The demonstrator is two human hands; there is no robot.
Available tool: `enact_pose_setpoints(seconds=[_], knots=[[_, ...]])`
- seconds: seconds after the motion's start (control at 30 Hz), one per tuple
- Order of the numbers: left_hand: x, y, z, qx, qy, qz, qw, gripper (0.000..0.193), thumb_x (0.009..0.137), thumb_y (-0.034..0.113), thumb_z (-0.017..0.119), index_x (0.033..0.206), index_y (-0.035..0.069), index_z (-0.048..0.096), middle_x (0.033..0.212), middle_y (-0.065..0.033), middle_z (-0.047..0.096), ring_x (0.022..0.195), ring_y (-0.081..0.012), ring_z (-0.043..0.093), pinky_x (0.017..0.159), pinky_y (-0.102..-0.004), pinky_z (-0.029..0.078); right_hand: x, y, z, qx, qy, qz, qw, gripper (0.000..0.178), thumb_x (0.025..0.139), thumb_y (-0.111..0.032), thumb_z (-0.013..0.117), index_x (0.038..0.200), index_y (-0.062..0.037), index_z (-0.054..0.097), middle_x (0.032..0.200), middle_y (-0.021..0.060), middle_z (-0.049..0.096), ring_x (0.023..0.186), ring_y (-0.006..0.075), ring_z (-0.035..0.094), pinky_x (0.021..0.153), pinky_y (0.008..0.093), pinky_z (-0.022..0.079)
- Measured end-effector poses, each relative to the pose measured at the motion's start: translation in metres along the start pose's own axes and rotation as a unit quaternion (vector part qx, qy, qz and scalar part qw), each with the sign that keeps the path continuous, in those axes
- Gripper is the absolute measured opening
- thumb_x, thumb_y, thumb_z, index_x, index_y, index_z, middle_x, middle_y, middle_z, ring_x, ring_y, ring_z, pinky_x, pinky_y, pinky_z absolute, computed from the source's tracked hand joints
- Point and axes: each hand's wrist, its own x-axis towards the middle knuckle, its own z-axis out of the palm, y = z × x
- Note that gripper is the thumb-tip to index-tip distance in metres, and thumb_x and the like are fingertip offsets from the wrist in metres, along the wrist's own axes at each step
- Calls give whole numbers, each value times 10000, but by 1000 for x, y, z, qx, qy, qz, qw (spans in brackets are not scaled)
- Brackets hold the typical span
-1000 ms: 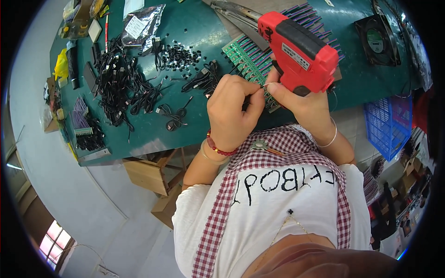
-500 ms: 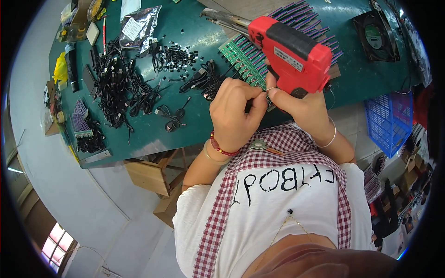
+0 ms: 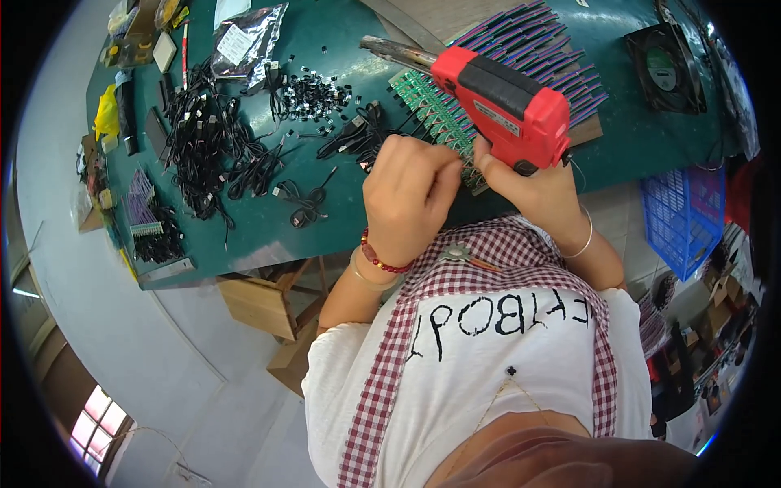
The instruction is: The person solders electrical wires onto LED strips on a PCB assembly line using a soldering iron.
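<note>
My right hand is wrapped round the handle of a red and black soldering gun. Its metal tip points to the upper left, above the table. Beneath the gun lies a row of green circuit boards, with many purple and dark wires fanning out from its far side. My left hand is closed in a pinch, thumb against forefinger, beside the near end of the boards. Whatever those fingers hold is too small or hidden to make out.
Black USB cables lie heaped on the green table, with small black and silver connectors beyond. A silver bag is farther back. A fan stands at right; a blue plastic basket sits below the table edge.
My left hand has drawn slightly left, widening the gap to my right hand. The soldering gun has shifted a little and lowered its tip slightly. My right hand still grips it.
</note>
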Motion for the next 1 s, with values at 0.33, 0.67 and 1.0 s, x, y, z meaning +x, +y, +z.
enact_pose_setpoints(seconds=[0.33,0.67,1.0], knots=[[22,-50,-3,105,-38,-115,987,86,732,8,638,782,2,568,938,-126,565,741,-295,566,635,-357,471,-13,13,-44,79,77,96,989,178,779,-84,672,930,-17,605,697,-17,579,567,53,523,519,196,408],[31,-61,-4,141,-108,-71,981,84,776,55,610,818,-13,583,977,-123,586,822,-304,573,703,-355,471,-33,31,-52,94,54,122,987,151,785,-75,665,896,-22,577,653,-18,547,527,47,498,475,196,380],[33,-63,-3,123,-112,-74,983,58,755,33,610,774,-11,577,917,-117,563,813,-297,552,689,-370,475,-40,40,-51,4,48,93,995,260,794,-30,622,1037,32,553,649,15,529,538,75,487,493,209,384]])
